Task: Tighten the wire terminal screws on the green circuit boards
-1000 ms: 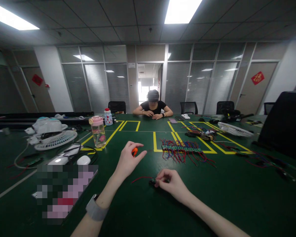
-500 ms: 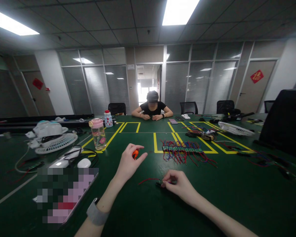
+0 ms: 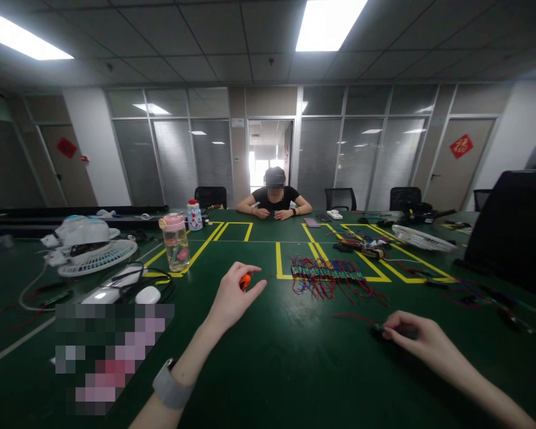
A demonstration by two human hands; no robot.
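Note:
My left hand (image 3: 233, 297) is raised over the green table, thumb and index finger stretched apart. Its other fingers curl round a small orange object (image 3: 245, 282), mostly hidden in the palm, so its kind does not show. At the right, my right hand (image 3: 413, 332) pinches a small dark circuit board (image 3: 377, 329) low over the tabletop. A thin red wire (image 3: 349, 315) trails from the board to the left. Between and beyond the hands lies a row of green circuit boards (image 3: 328, 273) with many red and blue wires.
A pink-lidded bottle (image 3: 175, 241), a white fan (image 3: 99, 258), a power strip (image 3: 115, 285) and a white mouse (image 3: 147, 295) stand or lie left. A co-worker (image 3: 274, 199) sits opposite. More wires (image 3: 473, 292) and a black chair (image 3: 513, 226) are on the right.
My right hand has moved to the right with the circuit board and its trailing red wire. My left hand keeps nearly the same place and pose.

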